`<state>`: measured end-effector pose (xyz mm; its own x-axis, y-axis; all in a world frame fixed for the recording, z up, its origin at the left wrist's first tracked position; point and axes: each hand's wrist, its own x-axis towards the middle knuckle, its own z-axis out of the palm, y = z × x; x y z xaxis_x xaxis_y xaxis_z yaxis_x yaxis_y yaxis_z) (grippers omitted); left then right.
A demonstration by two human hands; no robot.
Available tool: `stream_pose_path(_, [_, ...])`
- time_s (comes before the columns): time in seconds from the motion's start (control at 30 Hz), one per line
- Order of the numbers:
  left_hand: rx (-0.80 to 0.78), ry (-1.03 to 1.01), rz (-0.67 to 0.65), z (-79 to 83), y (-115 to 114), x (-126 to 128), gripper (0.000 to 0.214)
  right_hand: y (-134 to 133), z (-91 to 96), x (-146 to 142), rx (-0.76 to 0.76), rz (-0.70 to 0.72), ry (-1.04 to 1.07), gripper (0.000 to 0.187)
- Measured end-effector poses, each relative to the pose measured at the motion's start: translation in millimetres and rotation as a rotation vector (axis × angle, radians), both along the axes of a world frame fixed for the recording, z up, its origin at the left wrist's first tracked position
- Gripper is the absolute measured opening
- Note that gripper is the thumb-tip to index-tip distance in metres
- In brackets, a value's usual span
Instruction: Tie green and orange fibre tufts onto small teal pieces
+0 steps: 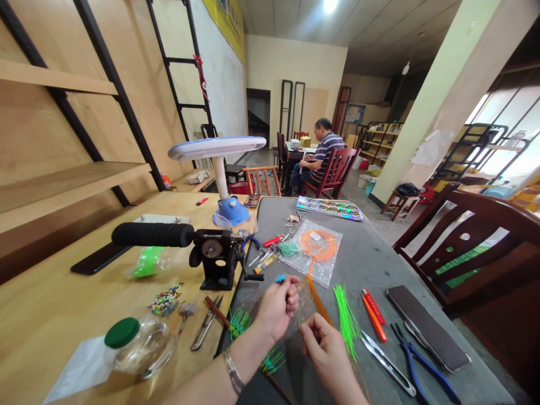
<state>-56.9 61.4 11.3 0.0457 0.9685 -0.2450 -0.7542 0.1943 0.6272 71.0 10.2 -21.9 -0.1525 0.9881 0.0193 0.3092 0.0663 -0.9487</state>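
Note:
My left hand (276,308) is closed, its fingers curled in. A small blue piece (280,278) shows at its fingertips, and whatever else it holds is hidden. Close by on the right, my right hand (325,344) pinches thumb and finger together on something too fine to make out. Faint thin strands show in the gap between both hands. Behind them runs a bundle of orange line (315,292), leading from an orange coil (319,245) on a clear plastic bag (331,269). Bright green strands (346,320) lie beside my right hand.
A hand-cranked device (217,259) with a black foam roll (152,234) stands left. Near it are a green-lidded jar (139,346), coloured beads (166,300) and snips (206,323). Tweezers (388,363), pliers (422,363) and a phone (428,326) lie right. A person (324,152) sits farther back.

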Motion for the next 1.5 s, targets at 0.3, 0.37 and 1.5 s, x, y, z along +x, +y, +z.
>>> stream_pose_path(0.3, [0.108,0.425,-0.307,9.0,-6.2,-5.7,0.038,7.5,16.5,22.5,-0.172,-0.073,0.291,0.044])
stream_pose_path(0.37, [0.125,0.534,-0.347,11.0,-12.2,-0.5,0.037,10.3,18.5,24.8,-0.184,-0.1,0.303,0.043])
stream_pose_path(1.5, [0.179,0.667,-0.03,4.7,3.2,-12.7,0.023,12.4,27.3,20.4,-0.355,0.067,0.323,0.034])
